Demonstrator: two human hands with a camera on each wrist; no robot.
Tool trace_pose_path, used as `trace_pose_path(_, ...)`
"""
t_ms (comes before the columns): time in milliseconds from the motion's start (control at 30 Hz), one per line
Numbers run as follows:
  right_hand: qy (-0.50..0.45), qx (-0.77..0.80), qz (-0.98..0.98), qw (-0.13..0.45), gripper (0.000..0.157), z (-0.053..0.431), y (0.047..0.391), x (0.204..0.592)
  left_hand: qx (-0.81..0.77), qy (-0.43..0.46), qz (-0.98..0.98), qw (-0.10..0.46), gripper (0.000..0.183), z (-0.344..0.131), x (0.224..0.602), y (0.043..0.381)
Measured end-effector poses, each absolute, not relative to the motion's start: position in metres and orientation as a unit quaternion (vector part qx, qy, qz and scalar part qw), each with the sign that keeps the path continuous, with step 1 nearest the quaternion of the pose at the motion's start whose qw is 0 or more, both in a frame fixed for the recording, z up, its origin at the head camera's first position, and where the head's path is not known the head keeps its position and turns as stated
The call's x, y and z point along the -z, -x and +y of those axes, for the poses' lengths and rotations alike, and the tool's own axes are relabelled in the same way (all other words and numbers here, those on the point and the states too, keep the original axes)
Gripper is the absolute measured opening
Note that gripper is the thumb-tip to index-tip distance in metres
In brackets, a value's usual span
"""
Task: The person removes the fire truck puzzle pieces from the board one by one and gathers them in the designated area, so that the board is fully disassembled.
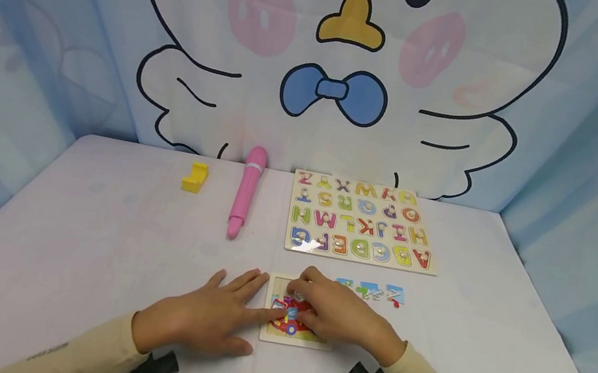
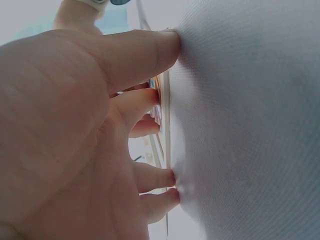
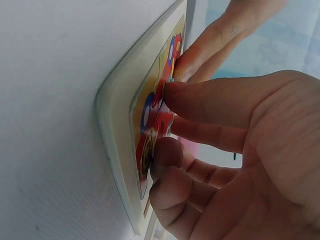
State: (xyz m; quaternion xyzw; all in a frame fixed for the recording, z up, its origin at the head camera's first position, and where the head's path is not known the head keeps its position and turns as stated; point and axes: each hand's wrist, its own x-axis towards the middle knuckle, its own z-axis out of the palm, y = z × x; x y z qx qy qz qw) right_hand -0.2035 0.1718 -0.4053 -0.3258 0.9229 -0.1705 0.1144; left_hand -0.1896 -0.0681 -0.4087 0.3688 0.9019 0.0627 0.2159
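Observation:
A small wooden jigsaw tray with a red vehicle picture lies in front of me. My left hand rests palm down at its left side, fingers spread. Its index finger reaches over the rim and presses on the picture. From the right, my right hand bends over the tray, thumb and curled fingers around a jigsaw piece at the picture's surface. Those fingers hide much of this piece. Beyond the right hand lie several loose blue jigsaw pieces, partly covered by it.
Behind the tray lies a wooden alphabet board with colored letters. To its left are a pink pen-shaped stick and a yellow block. A curtain with a cartoon bird hangs at the table's far edge.

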Motion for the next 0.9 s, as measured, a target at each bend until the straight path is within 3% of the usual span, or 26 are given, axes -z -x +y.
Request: trace_pose_path(900, 0.310, 0.231, 0.916, 0.103, 0.022, 0.160, 0.197, 0.415, -0.060, -0.370, 0.903, 0.211, 0.070, -0.068, 0.406, 0.189)
